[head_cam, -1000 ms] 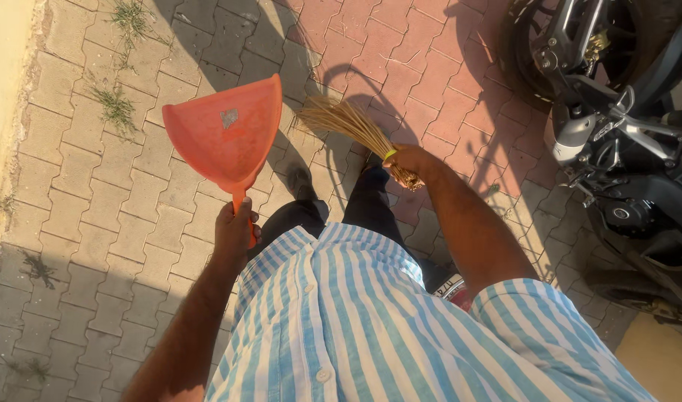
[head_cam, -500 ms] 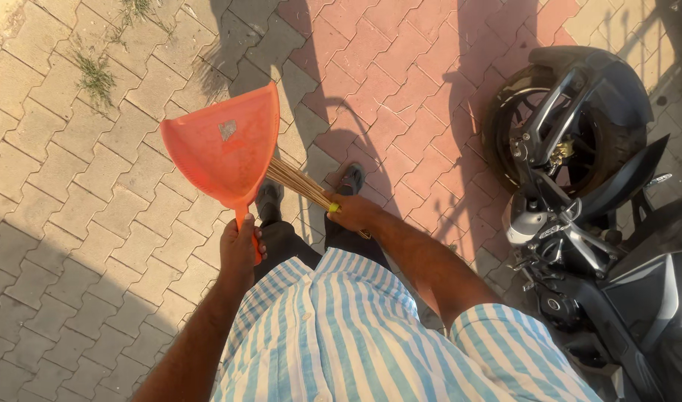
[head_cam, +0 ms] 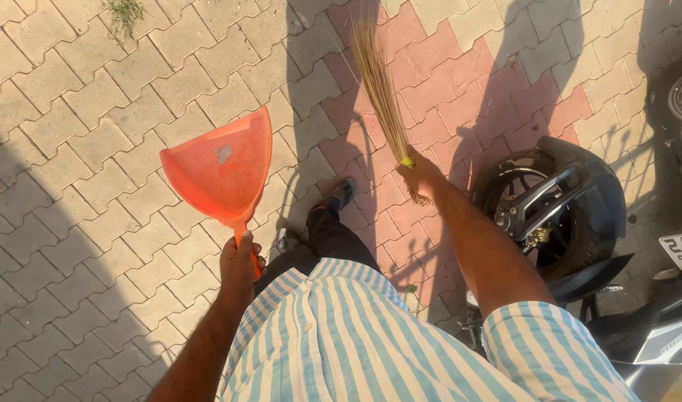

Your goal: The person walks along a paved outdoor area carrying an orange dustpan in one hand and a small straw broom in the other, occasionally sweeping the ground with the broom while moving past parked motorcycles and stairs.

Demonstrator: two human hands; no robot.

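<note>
An orange dustpan (head_cam: 220, 171) is held by its handle in the left hand (head_cam: 239, 262), whose grip is closed tightly round the handle, with the pan raised in front of the body and its wide mouth tilted up and away to the left. A straw broom (head_cam: 379, 85) is gripped in the right hand (head_cam: 421, 170), the fingers wrapped fully round the bundle beside a yellow band (head_cam: 406, 161); the bristles are pointed upward and away from the body, while a short stub of straw is seen below the fist. Both things are carried in the air above a pavement (head_cam: 73, 112) of grey and red interlocking blocks. A striped blue and white shirt (head_cam: 341, 335) is seen at the bottom, dark trousers and a sandal (head_cam: 344, 193) below it. A parked motorcycle (head_cam: 557, 216) is just beside the right arm
</note>
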